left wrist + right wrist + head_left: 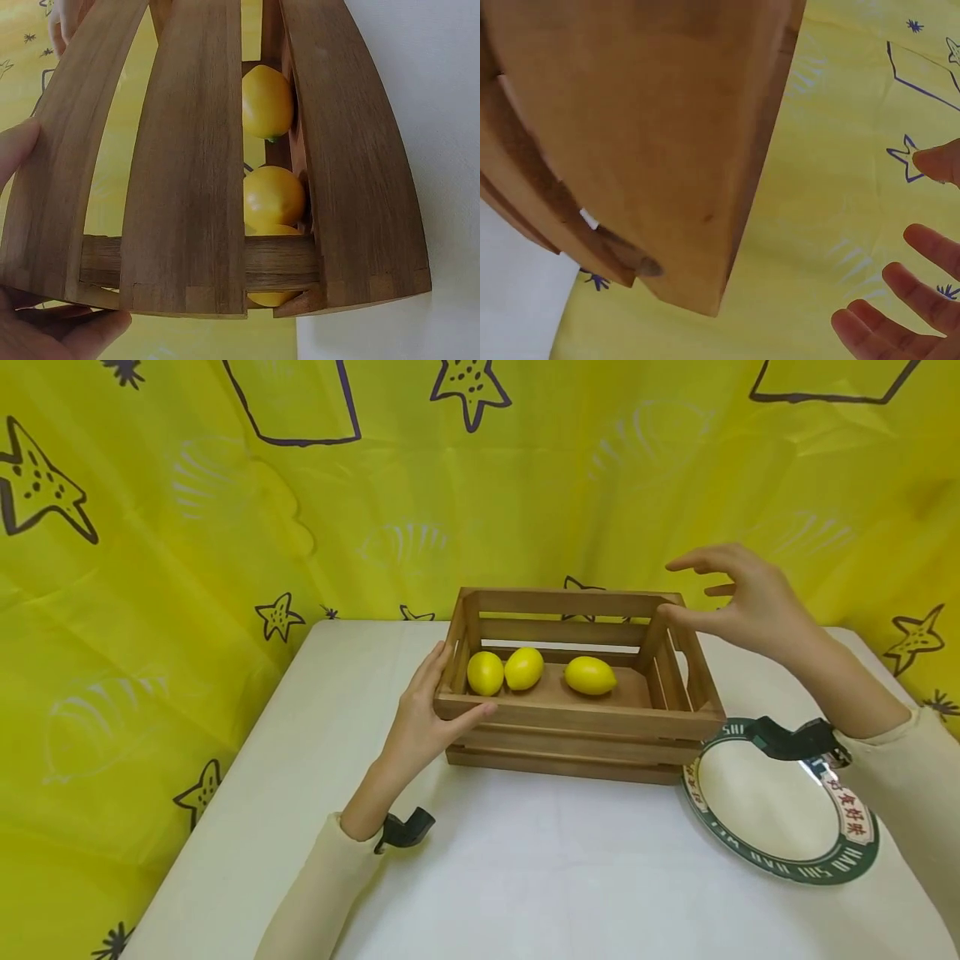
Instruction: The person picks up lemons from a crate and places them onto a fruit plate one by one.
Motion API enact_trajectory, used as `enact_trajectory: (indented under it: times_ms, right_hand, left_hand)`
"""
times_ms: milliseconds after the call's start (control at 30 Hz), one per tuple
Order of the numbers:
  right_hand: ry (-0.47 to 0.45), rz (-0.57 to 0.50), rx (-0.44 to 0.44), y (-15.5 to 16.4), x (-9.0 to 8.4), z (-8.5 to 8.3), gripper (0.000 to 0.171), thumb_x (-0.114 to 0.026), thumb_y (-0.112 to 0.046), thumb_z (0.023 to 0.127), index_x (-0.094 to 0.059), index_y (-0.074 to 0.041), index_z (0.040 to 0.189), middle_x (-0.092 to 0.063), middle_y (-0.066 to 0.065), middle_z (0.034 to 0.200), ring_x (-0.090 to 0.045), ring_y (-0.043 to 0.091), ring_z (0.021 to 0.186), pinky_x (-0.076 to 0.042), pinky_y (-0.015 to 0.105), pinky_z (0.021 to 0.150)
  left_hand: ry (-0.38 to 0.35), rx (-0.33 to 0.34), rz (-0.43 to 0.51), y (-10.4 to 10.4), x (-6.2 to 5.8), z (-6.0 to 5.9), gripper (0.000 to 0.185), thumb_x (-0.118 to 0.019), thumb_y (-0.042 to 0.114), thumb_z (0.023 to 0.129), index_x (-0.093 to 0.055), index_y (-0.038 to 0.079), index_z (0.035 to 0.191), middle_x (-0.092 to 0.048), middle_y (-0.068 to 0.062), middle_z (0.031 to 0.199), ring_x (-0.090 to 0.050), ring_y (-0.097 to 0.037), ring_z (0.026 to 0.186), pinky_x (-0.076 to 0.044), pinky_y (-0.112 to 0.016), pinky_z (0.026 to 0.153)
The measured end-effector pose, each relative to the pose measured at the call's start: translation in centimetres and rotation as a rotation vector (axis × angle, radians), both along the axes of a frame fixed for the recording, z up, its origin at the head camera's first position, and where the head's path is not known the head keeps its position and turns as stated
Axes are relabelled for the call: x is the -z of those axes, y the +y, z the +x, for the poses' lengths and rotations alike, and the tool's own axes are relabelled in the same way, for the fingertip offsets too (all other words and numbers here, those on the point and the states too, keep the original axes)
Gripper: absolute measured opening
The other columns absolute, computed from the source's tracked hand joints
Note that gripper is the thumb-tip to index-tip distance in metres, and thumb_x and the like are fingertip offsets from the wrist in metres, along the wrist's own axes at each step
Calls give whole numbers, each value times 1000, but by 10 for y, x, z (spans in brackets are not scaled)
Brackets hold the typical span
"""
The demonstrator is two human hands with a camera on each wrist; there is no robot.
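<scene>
Nearest, toward 8 o'clock from the wooden crate (577,720), a cream sleeve (318,885) with a black wrist mount (408,828) reaches across the white tabletop (562,860). At 4 o'clock a plate (772,802) lies flat, white in the middle, its dark green rim lettered; the crate's near corner hides a bit of that rim, so I cannot tell whether the two touch.

The left hand (423,714) is at the crate's 9 o'clock end, its grip pinching the near corner there: thumb over the near top rail, fingers along the outer end. The crate sits upright on the tabletop, long side facing 6 o'clock. On its floor, one lemon (485,673) and a second lemon (524,669) sit side by side toward 9 o'clock; a third lemon (590,676) lies apart, slightly toward 3.

Farther off, at 2 o'clock, the right hand (750,597) hovers beside the crate's far corner, its grip spread, thumb apart from fingers. Beyond hangs a yellow curtain (525,502) with starfish outlines.
</scene>
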State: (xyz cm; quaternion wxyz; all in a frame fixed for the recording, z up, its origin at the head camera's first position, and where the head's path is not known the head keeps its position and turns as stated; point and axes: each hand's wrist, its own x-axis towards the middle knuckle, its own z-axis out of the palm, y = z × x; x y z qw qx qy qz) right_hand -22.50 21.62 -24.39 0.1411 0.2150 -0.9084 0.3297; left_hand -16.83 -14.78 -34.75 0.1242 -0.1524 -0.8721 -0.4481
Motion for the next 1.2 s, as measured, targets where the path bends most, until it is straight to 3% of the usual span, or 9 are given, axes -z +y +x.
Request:
enact_trajectory:
  times_ms: [100,200,300,333,500,867,1200]
  right_hand:
    - [-7,27,-14,-6,-5,-1,46,-77,-12,83,-61,-1,126,-53,19,130,-45,41,117,-38,2,81]
    - [-20,60,-38,-12,-9,-3,45,-76,-11,84,-62,0,125,-53,20,130,-45,43,119,-50,29,95]
    - [-58,85,-59,-19,-11,-4,49,-76,-10,84,-59,2,128,-51,23,132,-44,45,121,-45,60,94]
    - [-74,88,-65,-21,-11,-5,51,-76,-9,83,-57,2,129,-50,24,134,-43,46,121,-43,64,94]
    - [-114,105,-76,-25,-11,-7,60,-77,-9,83,-50,2,136,-46,26,138,-40,48,125,-41,64,97]
    - [-89,104,-123,-33,-21,-10,57,-76,-11,84,-52,2,134,-47,25,138,-41,48,125,-38,65,99]
    - [-183,104,-219,-43,-25,-23,57,-76,-12,85,-52,0,136,-47,21,140,-40,46,129,-35,64,104]
  left_hand:
    - [-4,1,1,-1,-1,0,94,-81,33,81,-27,5,154,-21,-5,161,-26,-29,146,-28,-52,114]
    - [-5,4,-2,-1,-1,1,94,-81,32,81,-27,5,154,-21,-6,161,-26,-29,146,-28,-53,114]
    - [-13,6,-3,-1,-1,1,94,-80,34,81,-27,5,154,-21,-7,161,-26,-30,146,-28,-53,114]
    - [-15,6,-4,-1,-1,1,94,-80,34,81,-27,5,153,-21,-7,161,-26,-30,146,-28,-53,114]
    - [-16,0,-12,-4,0,2,95,-81,35,81,-27,4,153,-21,-7,161,-26,-30,146,-28,-52,114]
    - [-13,-7,-14,-6,0,2,95,-81,34,81,-27,3,153,-21,-8,161,-25,-30,146,-27,-53,114]
    - [-5,-4,-6,-1,0,1,94,-80,35,81,-28,4,153,-21,-6,161,-26,-29,146,-28,-52,114]
